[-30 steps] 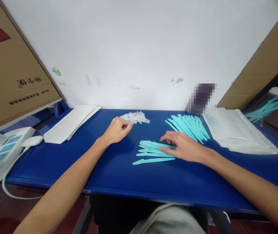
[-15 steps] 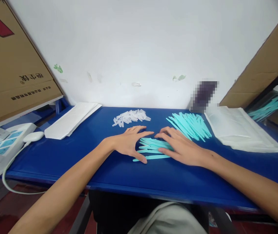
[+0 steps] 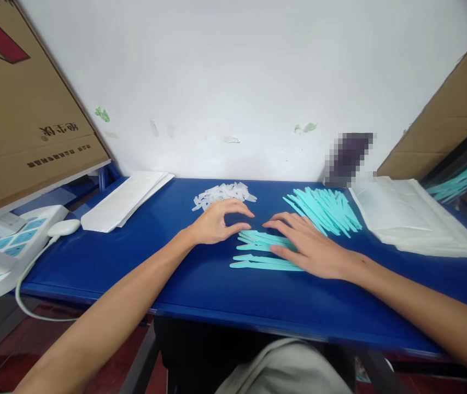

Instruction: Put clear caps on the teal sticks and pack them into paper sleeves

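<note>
Several teal eyebrow razors [image 3: 258, 261] lie side by side on the blue table, their notched tips pointing left. My right hand [image 3: 315, 249] is over their right ends, fingers apart and thumb touching or just above them; it hides those ends. Just beyond the tips is my left hand [image 3: 215, 223], its fingers and thumb curved apart with nothing between them. Behind it spreads a small heap of translucent whitish caps [image 3: 227, 192], partly covered by that hand. A larger loose pile of teal razors [image 3: 327, 210] lies behind my right hand.
White paper sleeves [image 3: 122, 202] lie at the back left, beside a power strip [image 3: 24, 241] with a white cable. Whitish bags [image 3: 409, 224] lie on the right, near a clear jar [image 3: 463, 175] of teal razors. A cardboard box [image 3: 32, 109] stands at left.
My left hand has lifted off the near razors and moved back toward the caps. The nearest razors now lie more evenly, with a gap between groups. My right hand has barely moved.
</note>
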Available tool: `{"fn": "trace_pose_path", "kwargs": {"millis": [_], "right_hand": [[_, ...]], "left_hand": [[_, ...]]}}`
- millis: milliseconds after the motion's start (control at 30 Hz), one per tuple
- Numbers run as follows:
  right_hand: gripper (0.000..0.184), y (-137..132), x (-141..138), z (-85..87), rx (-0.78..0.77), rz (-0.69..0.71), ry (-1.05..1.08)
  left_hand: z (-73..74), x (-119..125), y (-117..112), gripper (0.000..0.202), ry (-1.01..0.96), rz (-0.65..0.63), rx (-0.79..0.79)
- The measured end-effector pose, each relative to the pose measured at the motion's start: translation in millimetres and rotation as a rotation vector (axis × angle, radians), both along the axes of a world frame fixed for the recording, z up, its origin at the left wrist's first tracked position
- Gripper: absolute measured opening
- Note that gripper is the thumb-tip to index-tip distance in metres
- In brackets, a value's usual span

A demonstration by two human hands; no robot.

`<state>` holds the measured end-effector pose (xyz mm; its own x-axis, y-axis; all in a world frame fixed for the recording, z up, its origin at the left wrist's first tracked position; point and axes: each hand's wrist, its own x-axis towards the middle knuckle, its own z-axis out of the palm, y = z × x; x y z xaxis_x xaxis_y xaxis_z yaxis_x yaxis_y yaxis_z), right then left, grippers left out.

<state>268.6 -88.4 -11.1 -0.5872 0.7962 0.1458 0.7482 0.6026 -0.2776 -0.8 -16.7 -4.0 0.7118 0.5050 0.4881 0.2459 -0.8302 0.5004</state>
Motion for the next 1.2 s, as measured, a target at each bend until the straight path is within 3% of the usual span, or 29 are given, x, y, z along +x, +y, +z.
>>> {"fn": "trace_pose_path", "kwargs": {"millis": [100, 200, 300, 467, 1200], "right_hand": [[0.050, 2.3, 0.5, -1.4, 0.000, -0.016, 0.010], [0.049, 3.9, 0.9, -3.9, 0.011, -0.003, -0.004], [0.048, 3.6, 0.2, -4.7, 0.019, -0.002, -0.013], [0.048, 3.1, -1.8, -3.7, 0.000, -0.025, -0.004], [0.044, 2.2, -2.9, -5.9, 0.043, -0.044, -0.002]], "left_hand": [[-0.5, -1.3, -0.5, 0.019, -0.015, 0.098, 0.130], [0.5, -2.9, -1.3, 0.025, 0.137, 0.149, 0.188], [2.1, -4.4, -1.4, 0.036, 0.294, 0.160, 0.168], [2.0, -6.2, 0.0, 0.044, 0.386, 0.177, 0.092], [0.1, -8.3, 2.4, 0.054, 0.461, 0.176, 0.043]]}}
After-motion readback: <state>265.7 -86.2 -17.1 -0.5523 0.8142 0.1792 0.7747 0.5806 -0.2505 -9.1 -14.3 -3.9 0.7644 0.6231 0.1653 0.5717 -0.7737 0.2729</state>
